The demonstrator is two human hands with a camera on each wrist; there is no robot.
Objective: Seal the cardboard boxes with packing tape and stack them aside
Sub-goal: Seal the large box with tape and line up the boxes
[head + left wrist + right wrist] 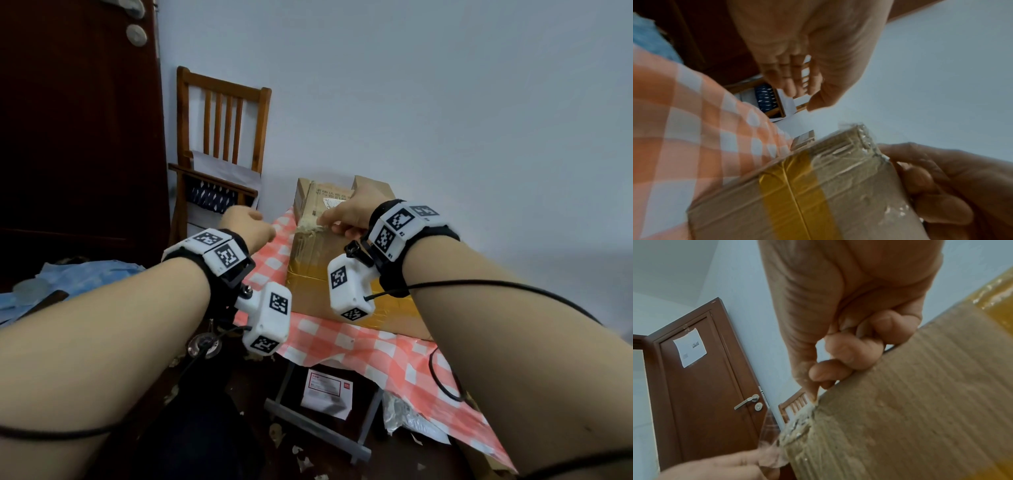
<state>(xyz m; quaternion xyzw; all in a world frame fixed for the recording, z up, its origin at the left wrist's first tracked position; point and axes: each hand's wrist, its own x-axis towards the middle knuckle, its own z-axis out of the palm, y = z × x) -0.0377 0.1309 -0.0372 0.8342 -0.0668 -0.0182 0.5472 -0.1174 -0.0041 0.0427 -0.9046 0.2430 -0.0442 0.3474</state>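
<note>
Cardboard box, frame centre: right hand pinches its frayed clear-taped corner; left hand, loosely curled, seemingly pulls tape; tearing or wrinkling is likely

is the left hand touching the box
No, the left hand hangs in the air beside the cardboard box, with checkered cloth showing between them.

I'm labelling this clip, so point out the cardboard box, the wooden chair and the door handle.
cardboard box (pixel 310 274): head view, taped side face.
wooden chair (pixel 183 113): head view, backrest post.
door handle (pixel 745 401): right wrist view, lever.
</note>
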